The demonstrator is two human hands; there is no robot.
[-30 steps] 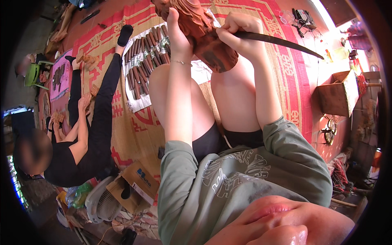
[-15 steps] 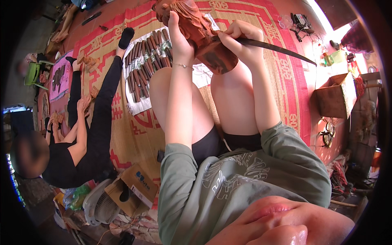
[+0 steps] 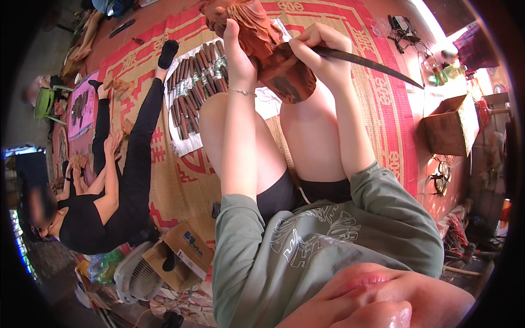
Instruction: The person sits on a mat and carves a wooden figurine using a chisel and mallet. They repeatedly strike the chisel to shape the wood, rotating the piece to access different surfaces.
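Observation:
A reddish-brown carved wooden figure [image 3: 252, 27] with a rounded block base stands tilted above my knees, its top cut off by the frame's edge. My left hand [image 3: 240, 61] is closed round its left side, thumb pointing up. In my right hand [image 3: 328, 50], thumb and fingers pinch a long, thin, dark, flat strip, file-like in shape [image 3: 377, 66]. The strip's inner end lies against the figure just above the base, and its outer end tapers away to the right. Whether it is a file or folded abrasive, I cannot tell.
Beyond my knees, a white cloth [image 3: 188, 145] carries rows of wooden-handled tools [image 3: 191, 82] on the patterned mat [image 3: 186, 199]. On the left, a co-worker in black [image 3: 104, 224] sits handling wood. A wooden box [image 3: 451, 128] stands right; a cardboard box [image 3: 180, 254] and grey fan [image 3: 139, 279] lie lower left.
The figure has dipped slightly toward me. My right hand and the strip have shifted a little to the left along its base. The co-worker's head and torso have moved slightly.

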